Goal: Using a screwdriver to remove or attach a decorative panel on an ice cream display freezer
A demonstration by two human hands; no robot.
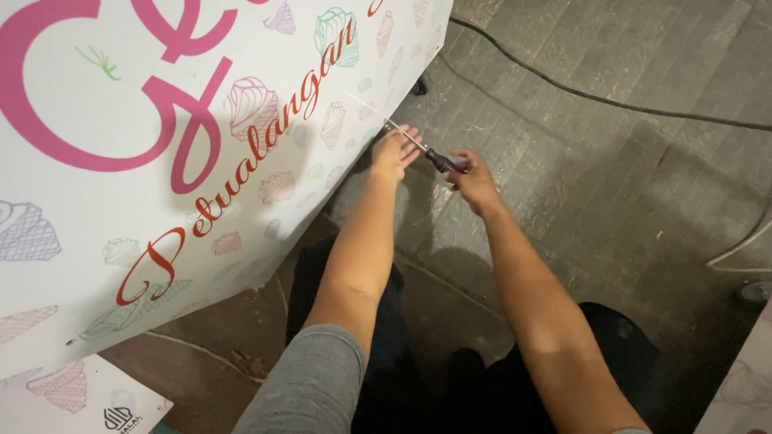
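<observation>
A large white printed board (121, 209) with pink and red lettering and pastel cupcake drawings fills the left of the view, tilted over the floor. My left hand (392, 153) rests flat against its right edge, fingers together. My right hand (473, 178) grips the dark handle of a screwdriver (422, 149), whose thin metal shaft points up-left toward the board's edge, just past my left fingertips. Both forearms reach forward from the bottom of the view; the left sleeve is grey.
The floor is grey, worn paving (611, 161). A black cable (595, 98) runs across it at the upper right, and a pale cable (744, 245) curves at the right edge. Another printed sheet (80, 398) lies at the bottom left. My dark trousers (611, 354) show below.
</observation>
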